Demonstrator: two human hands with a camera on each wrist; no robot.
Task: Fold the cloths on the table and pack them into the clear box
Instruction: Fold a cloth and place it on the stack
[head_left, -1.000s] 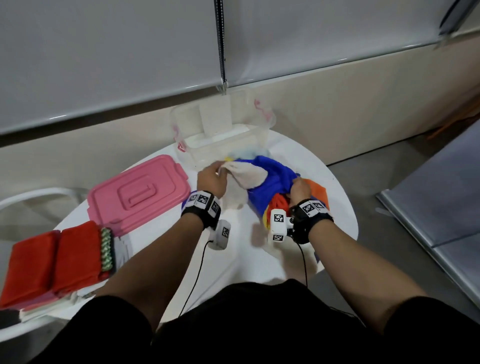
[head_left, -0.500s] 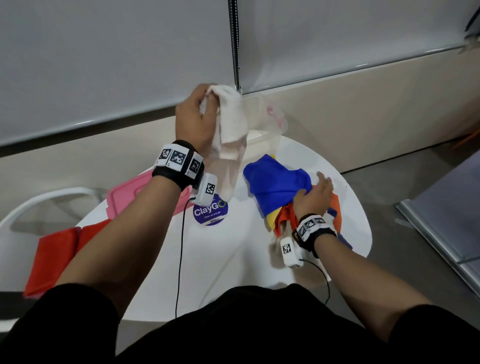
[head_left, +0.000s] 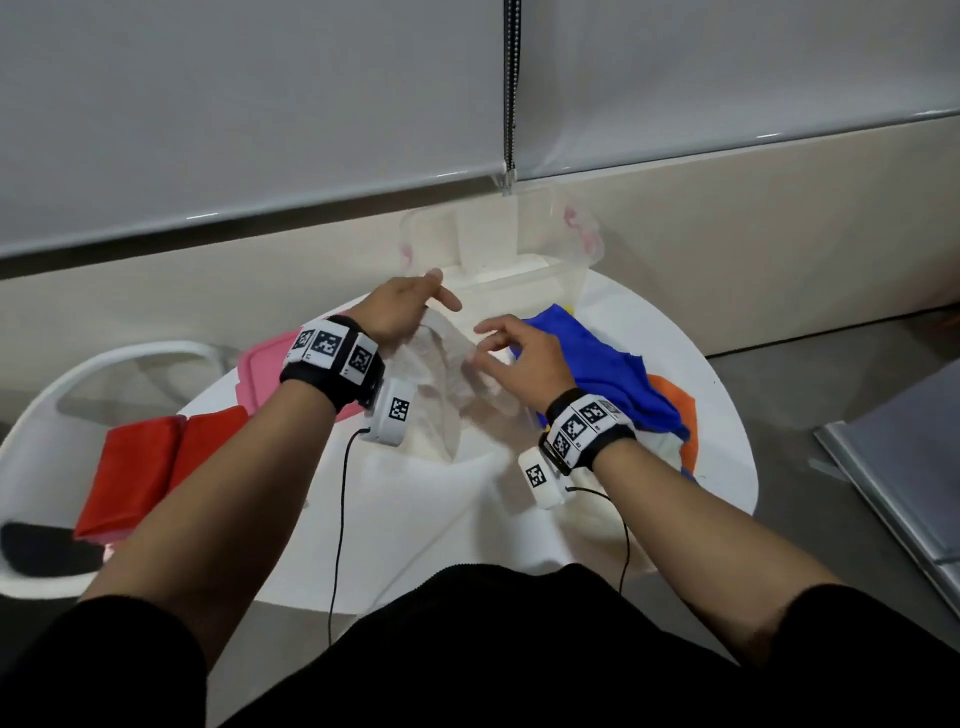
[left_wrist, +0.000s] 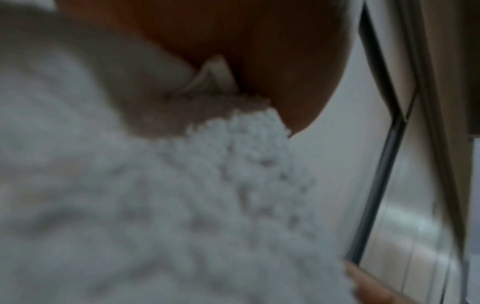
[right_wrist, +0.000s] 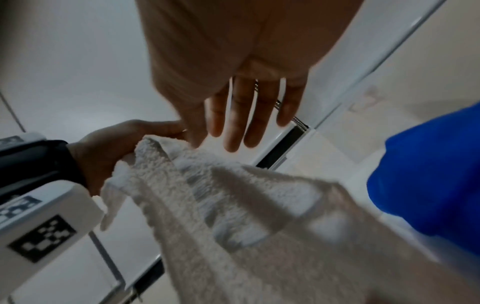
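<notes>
White terry cloth (head_left: 447, 384), fluffy and crumpled, hangs over the middle of the round white worktop (head_left: 675, 364), just in front of the clear plastic box (head_left: 582, 244). Its upper corner is pinched in the left hand (head_left: 400, 312), which holds it up at the near left corner of the box; in the left wrist view the looped pile (left_wrist: 233, 164) runs right up under the thumb, and in the right wrist view the corner (right_wrist: 155, 148) is bunched in that hand's curled fingers. From there the cloth drapes down and to the right, passing under the right hand (head_left: 524, 358). The right hand hovers above the cloth's right edge with fingers spread and relaxed, gripping nothing; its fingers (right_wrist: 249, 115) show straight and apart in the right wrist view. Whether they brush the cloth cannot be told.

Just right of the white cloth lies a loose royal-blue cloth (head_left: 597, 358), touching the box's near wall and heaped on an orange cloth (head_left: 670, 395) whose edge shows beyond it; a bit of yellow peeks at the blue cloth's far tip. Left of the left wrist a pink plastic lid (head_left: 260, 369) rests flat on the worktop, partly hidden by the arm. Farther left, two folded red cloths (head_left: 150, 467) sit side by side at the worktop's edge, near a white chair (head_left: 104, 364).
</notes>
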